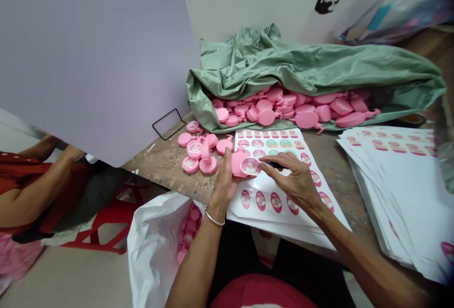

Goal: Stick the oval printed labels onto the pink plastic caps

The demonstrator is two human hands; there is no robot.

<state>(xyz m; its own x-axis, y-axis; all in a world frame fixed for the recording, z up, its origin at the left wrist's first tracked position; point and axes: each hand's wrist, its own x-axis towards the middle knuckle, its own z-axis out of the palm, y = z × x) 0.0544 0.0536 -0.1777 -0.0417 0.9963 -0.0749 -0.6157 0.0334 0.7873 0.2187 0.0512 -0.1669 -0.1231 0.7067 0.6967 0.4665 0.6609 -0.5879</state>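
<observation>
My left hand, with a metal bangle at its wrist, holds a pink plastic case upright over the sheets. My right hand pinches the edge of a round pink-and-white sticker at the front of that case. A slim dark tool shows between the right fingers; its kind I cannot make out. Whether the sticker lies fully against the case cannot be told. Beneath both hands lies a stack of sticker sheets, printed with pink and green labels.
Several pink cases, some with stickers, lie left of my hands. A green sack full of pink cases stands behind. More sheets are stacked at right. A white sack hangs below the table edge. Another person's arm shows at left.
</observation>
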